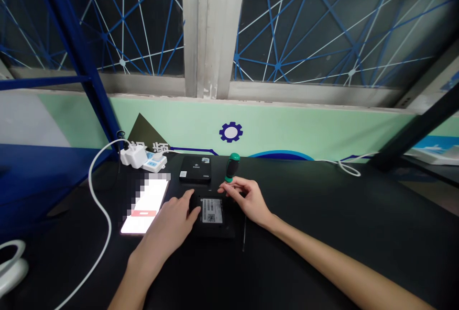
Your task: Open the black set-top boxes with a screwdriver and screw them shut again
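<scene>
A flat black box (215, 230) lies on the dark table with its white printed label (212, 211) facing up. My left hand (175, 219) grips its left side, thumb and index finger apart on the edge; the other fingers are partly hidden. Over the far right part of the box stands a screwdriver (233, 165) with a black and green handle, nearly upright. The fingers of my right hand (247, 195) are closed around its lower part, hiding the shaft and tip. A thin dark rod (244, 234) lies to the right of the box.
Behind the box sits a second black box (195, 169) with a logo. To the left are a bright-screened phone (146, 207), a white power strip (155, 161) with a plug, and a looping white cable (103, 209). A green wall panel (287, 128) borders the table's back.
</scene>
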Demonstrator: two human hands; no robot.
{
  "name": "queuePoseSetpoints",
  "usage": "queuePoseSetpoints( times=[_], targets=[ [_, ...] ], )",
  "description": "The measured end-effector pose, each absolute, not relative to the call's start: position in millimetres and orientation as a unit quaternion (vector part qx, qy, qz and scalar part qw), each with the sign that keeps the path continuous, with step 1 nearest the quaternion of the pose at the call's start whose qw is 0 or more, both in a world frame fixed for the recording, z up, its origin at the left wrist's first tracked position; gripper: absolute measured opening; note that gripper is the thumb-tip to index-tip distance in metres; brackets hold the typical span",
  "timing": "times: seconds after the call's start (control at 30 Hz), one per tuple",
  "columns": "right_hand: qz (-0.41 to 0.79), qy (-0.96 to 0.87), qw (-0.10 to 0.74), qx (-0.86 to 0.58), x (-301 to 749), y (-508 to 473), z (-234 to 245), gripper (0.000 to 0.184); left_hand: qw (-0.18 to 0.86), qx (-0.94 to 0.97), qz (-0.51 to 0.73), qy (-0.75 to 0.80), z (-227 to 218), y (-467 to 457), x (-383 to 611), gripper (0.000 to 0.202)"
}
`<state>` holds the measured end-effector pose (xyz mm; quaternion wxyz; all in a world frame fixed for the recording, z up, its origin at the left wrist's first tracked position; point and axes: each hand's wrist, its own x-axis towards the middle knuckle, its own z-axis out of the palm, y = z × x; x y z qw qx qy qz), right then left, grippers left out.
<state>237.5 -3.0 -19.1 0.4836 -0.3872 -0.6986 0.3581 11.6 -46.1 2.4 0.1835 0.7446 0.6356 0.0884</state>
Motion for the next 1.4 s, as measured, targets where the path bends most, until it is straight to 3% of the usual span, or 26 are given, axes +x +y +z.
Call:
queuePoseSetpoints(
  times=[0.23, 0.6, 0.83, 1.17, 1.4],
  targets=[
    [0.321, -0.700, 0.499, -0.397, 236.3, -0.6, -19.1, 0.030, 0.193, 0.734, 0.102, 0.643, 2.3, -47.0, 11.1, 0.059],
    [0.439, -0.608, 0.519, -0.409, 234.9, 0.2, -16.8, 0.041, 0.193, 0.739, 0.099, 0.638, 2.2, -47.2, 11.0, 0.060],
    [0.434, -0.635, 0.510, -0.385, 236.8, 0.0, -20.6, 0.035, 0.194, 0.742, 0.088, 0.635, 3.5, -46.4, 10.9, 0.060],
    [0.333, -0.685, 0.512, -0.397, 236.3, -0.2, -17.7, 0.036, 0.189, 0.745, 0.094, 0.632, 1.2, -45.7, 9.9, 0.059],
    [0.395, -0.639, 0.523, -0.402, 235.1, 2.5, -22.4, 0.039, 0.200, 0.736, 0.091, 0.640, 6.0, -48.3, 12.0, 0.060]
  ],
)
